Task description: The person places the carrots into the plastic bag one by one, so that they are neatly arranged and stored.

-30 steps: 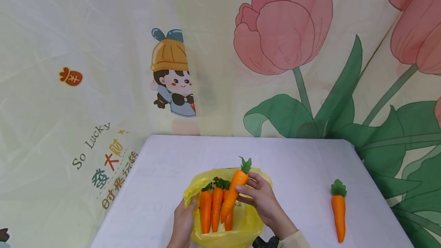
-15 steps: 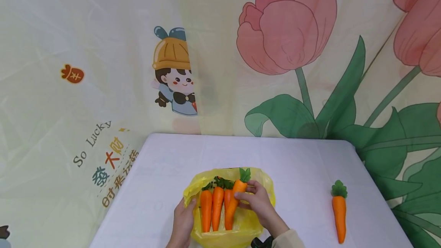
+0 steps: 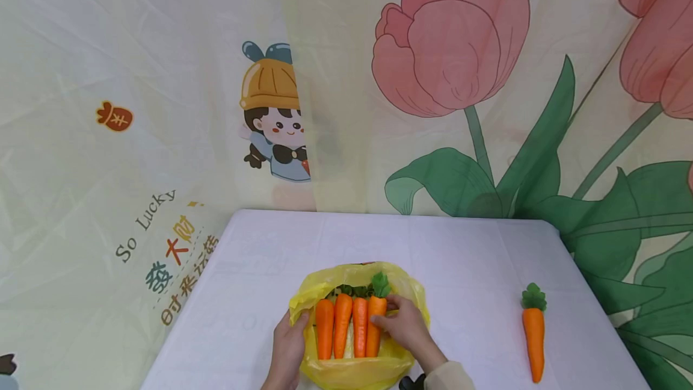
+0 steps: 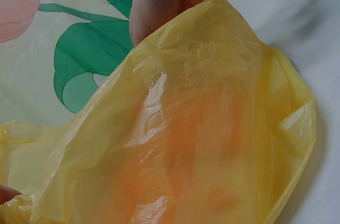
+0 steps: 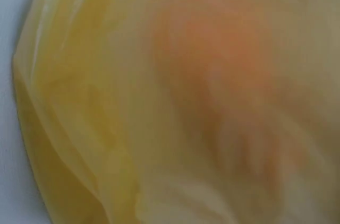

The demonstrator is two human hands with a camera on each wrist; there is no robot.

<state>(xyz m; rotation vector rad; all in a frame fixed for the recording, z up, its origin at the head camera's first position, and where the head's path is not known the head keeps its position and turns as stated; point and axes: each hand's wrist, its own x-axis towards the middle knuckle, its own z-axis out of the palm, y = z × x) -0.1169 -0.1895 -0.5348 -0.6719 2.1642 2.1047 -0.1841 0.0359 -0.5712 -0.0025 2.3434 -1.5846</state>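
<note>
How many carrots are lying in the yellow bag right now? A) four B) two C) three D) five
A: the head view shows four carrots side by side in the yellow bag, the right hand holding the rightmost carrot; a fifth carrot lies apart on the table.

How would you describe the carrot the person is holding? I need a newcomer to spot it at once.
On the white table, near its front edge, lies an open yellow plastic bag with four orange carrots side by side. The one meant is the rightmost carrot, the only one the right hand grips; its green top stands highest.
</note>
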